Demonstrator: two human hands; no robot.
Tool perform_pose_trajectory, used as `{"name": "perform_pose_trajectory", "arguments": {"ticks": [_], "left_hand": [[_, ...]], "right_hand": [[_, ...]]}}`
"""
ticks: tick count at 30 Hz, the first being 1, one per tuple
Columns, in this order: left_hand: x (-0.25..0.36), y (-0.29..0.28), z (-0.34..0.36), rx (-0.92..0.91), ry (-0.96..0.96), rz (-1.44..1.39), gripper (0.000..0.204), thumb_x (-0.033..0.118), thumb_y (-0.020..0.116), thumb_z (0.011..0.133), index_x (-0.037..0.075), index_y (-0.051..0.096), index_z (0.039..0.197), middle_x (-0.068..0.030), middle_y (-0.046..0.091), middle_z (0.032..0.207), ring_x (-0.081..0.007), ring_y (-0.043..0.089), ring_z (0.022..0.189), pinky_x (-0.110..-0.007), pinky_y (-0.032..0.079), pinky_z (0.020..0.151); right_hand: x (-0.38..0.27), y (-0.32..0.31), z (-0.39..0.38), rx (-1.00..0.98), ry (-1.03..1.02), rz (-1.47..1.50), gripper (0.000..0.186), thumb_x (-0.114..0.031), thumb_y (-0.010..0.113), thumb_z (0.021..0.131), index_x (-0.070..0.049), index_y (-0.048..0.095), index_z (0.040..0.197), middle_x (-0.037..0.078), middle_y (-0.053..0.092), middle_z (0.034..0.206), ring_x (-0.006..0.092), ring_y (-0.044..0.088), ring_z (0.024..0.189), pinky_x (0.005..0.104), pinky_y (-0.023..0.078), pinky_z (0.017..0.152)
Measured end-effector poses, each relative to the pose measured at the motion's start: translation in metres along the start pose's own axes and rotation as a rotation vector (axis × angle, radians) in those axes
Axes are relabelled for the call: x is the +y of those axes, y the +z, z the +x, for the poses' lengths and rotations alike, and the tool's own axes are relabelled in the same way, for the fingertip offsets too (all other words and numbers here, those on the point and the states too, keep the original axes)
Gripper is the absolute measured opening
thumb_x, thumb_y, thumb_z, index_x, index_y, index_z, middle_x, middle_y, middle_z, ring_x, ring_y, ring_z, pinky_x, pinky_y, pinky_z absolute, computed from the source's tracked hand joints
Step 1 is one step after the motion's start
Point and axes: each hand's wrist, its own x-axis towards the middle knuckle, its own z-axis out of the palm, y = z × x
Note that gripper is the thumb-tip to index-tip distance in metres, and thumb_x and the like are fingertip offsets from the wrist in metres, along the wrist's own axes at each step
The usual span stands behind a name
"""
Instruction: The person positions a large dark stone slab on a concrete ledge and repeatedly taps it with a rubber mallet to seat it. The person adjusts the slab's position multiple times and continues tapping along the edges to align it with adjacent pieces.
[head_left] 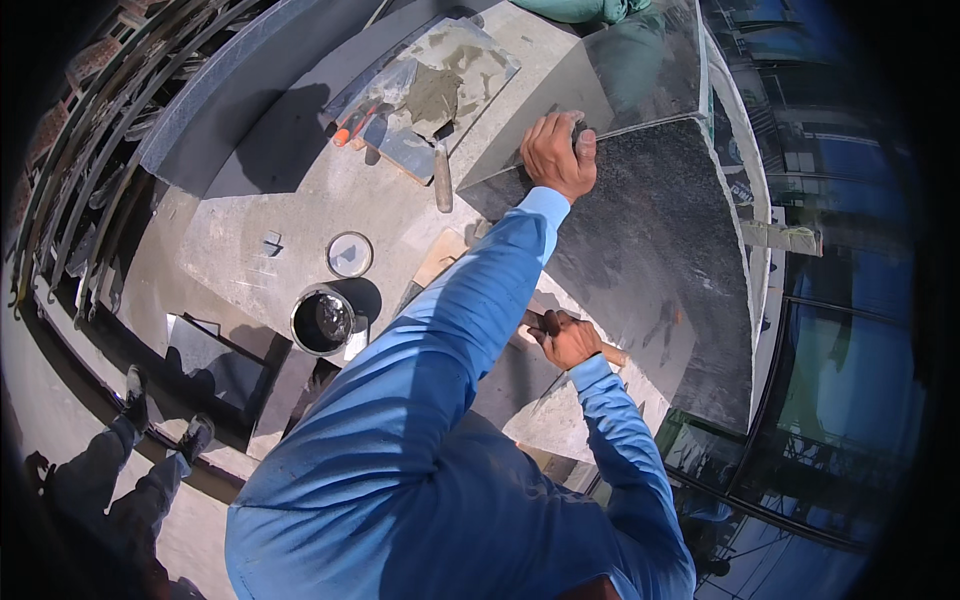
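Note:
My left hand [562, 155] is closed in a loose fist at the corner where dark grey stone slabs meet. A small dark thing shows by its thumb, too little of it to name. Lower down, my right hand [570, 342] is wrapped round a wooden handle [614, 354]; the tool's other end is hidden behind my left forearm. Beside both hands stands a large dark stone slab [650, 240], its right edge rough and pale. A second slab [655, 65] adjoins it at the far side.
Mortar [432, 98] lies on a board [490, 75] at the back, near a trowel [443, 180] and an orange-ended tool [343, 136]. Left of my left arm stand a metal can [322, 320] and a round lid [350, 255]. A person's legs [150, 480] show at lower left; glass panels line the right.

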Motion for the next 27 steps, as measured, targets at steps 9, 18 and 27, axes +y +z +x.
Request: {"name": "perform_pose_trajectory", "arguments": {"ticks": [9, 18, 27], "left_hand": [[-0.039, -0.008, -0.036, 0.018, 0.057, -0.005, 0.047, 0.045, 0.047, 0.096, 0.005, 0.068, 0.104, -0.0115, 0.07, 0.105, -0.032, 0.063, 0.088, -0.043, 0.046, 0.076], [-0.043, -0.01, -0.037, -0.047, 0.099, 0.011, 0.047, 0.045, 0.047, 0.094, 0.006, 0.067, 0.113, -0.0116, 0.071, 0.112, -0.0286, 0.067, 0.095, -0.04, 0.048, 0.079], [-0.048, -0.01, -0.037, -0.013, 0.114, 0.02, 0.047, 0.045, 0.045, 0.096, 0.007, 0.067, 0.113, -0.0118, 0.071, 0.112, -0.0306, 0.067, 0.093, -0.041, 0.046, 0.082]], "right_hand": [[0.063, 0.051, 0.054, -0.041, 0.263, 0.186, 0.043, -0.047, 0.057, 0.097, -0.004, 0.055, 0.102, 0.027, 0.07, 0.098, 0.0463, 0.068, 0.085, 0.0547, 0.053, 0.074], [0.087, 0.035, 0.077, -0.138, 0.008, 0.092, 0.05, -0.053, 0.062, 0.092, -0.003, 0.061, 0.099, 0.022, 0.07, 0.086, 0.0415, 0.07, 0.075, 0.0507, 0.054, 0.067], [0.057, 0.04, 0.08, -0.232, 0.159, 0.181, 0.053, -0.054, 0.051, 0.099, -0.004, 0.06, 0.114, 0.028, 0.071, 0.096, 0.0466, 0.069, 0.088, 0.0543, 0.053, 0.077]]}}
